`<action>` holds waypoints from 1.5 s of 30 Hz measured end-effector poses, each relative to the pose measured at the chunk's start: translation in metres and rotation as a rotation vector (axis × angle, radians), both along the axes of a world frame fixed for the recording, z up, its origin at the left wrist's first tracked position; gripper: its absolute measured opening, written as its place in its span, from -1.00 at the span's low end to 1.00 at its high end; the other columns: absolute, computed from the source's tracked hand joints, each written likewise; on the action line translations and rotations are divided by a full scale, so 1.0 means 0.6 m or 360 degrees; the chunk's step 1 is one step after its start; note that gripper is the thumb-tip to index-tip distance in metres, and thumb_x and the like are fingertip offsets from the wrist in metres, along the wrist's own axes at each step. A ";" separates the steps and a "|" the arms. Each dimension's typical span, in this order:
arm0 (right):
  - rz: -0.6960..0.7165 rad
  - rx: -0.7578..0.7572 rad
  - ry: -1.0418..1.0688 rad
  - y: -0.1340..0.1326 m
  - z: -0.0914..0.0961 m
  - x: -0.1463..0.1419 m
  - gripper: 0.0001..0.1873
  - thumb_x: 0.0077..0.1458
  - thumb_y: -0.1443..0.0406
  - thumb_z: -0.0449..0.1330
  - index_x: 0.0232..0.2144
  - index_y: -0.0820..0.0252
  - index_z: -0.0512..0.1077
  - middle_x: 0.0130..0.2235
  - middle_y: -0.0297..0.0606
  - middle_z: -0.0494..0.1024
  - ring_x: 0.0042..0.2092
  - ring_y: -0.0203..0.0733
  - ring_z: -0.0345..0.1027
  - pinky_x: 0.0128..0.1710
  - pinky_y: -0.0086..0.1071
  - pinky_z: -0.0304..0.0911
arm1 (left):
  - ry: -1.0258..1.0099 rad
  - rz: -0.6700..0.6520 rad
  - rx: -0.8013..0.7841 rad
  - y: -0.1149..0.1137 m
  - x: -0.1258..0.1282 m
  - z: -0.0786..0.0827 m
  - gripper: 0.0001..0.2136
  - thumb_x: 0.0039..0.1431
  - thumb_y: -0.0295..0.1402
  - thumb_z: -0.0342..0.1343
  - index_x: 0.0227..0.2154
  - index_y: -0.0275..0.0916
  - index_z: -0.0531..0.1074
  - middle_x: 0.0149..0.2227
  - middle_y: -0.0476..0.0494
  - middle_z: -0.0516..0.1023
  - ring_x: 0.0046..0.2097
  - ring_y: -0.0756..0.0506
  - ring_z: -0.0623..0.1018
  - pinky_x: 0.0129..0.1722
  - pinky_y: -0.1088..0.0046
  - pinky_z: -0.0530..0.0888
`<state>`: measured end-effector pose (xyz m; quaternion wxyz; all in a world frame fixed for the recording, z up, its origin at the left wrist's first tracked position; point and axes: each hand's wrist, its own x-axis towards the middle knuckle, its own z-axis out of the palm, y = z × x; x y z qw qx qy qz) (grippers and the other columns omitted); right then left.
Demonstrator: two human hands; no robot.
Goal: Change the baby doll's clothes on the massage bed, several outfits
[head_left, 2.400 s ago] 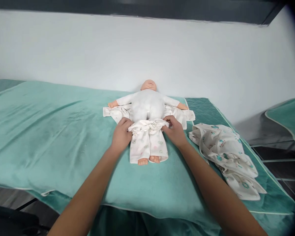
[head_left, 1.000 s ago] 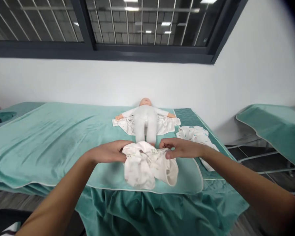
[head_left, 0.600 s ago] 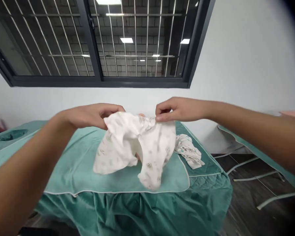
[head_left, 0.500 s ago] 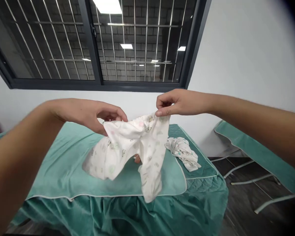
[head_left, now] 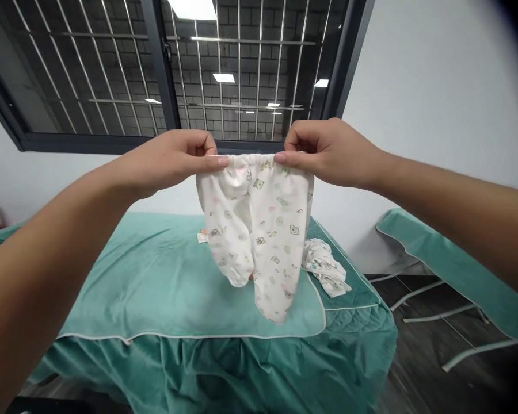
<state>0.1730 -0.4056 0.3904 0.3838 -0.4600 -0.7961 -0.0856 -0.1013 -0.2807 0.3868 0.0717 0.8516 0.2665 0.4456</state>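
Observation:
A pair of white baby pants (head_left: 276,230) with small printed animals hangs in the air in front of me, its two legs pointing down. My left hand (head_left: 176,155) pinches the gathered waistband at its left end. At the right end, my right hand (head_left: 328,149) grips the same waistband between thumb and curled fingers. Behind the pants, mostly hidden, something small with a white and orange part (head_left: 203,236) shows on the bed. A crumpled white printed cloth (head_left: 326,267) lies to the right of the pants on the bed.
Below is a bed with a dark green cover (head_left: 207,368) and a lighter green mat (head_left: 133,287) edged in white. A barred window (head_left: 242,75) fills the wall behind. On the right stands another green-topped piece (head_left: 449,270) with pale metal legs over a dark floor.
Both hands have risen with the pants. My left hand has closed on the waistband, which is now stretched level, and both legs hang straighter.

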 end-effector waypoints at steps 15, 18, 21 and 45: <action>0.0225 -0.0613 0.0863 0.034 -0.053 -0.048 -0.57 0.12 -0.02 0.31 -0.45 0.14 0.27 -0.44 -0.31 0.40 -0.43 -0.28 0.34 -0.47 -0.37 0.37 | -0.0501 -0.0341 -0.0381 -0.031 0.074 -0.070 -0.78 0.10 -0.20 0.31 -0.39 -0.24 0.46 -0.42 -0.07 0.44 -0.38 -0.03 0.45 -0.33 0.35 0.40; 0.0326 -0.0661 0.0861 0.051 -0.076 -0.082 -0.54 -0.02 0.05 0.43 -0.41 0.13 0.25 -0.40 -0.31 0.40 -0.34 -0.20 0.44 -0.41 -0.34 0.44 | -0.0708 -0.0588 -0.0597 -0.034 0.100 -0.090 -0.75 0.19 -0.15 0.23 -0.38 -0.24 0.43 -0.39 -0.05 0.42 -0.36 -0.02 0.47 -0.29 0.35 0.44; 0.0328 -0.0551 0.0908 0.078 -0.105 -0.099 -0.56 -0.05 0.18 0.46 -0.39 0.12 0.23 -0.38 -0.34 0.39 -0.28 -0.16 0.45 -0.41 -0.34 0.45 | -0.0836 -0.0817 -0.0788 -0.028 0.105 -0.118 -0.72 0.30 -0.08 0.06 -0.25 -0.21 0.44 -0.27 -0.08 0.46 -0.25 -0.04 0.53 -0.19 0.32 0.50; 0.0270 -0.1920 0.0479 0.226 -0.507 -0.113 -0.77 0.09 0.13 0.23 -0.45 0.15 0.41 -0.38 -0.29 0.53 -0.37 -0.21 0.42 -0.37 -0.38 0.27 | -0.0436 0.0755 -0.1103 0.157 0.082 -0.453 -0.62 0.05 -0.06 0.23 -0.19 -0.17 0.33 -0.24 -0.07 0.53 -0.20 -0.15 0.52 -0.17 0.33 0.43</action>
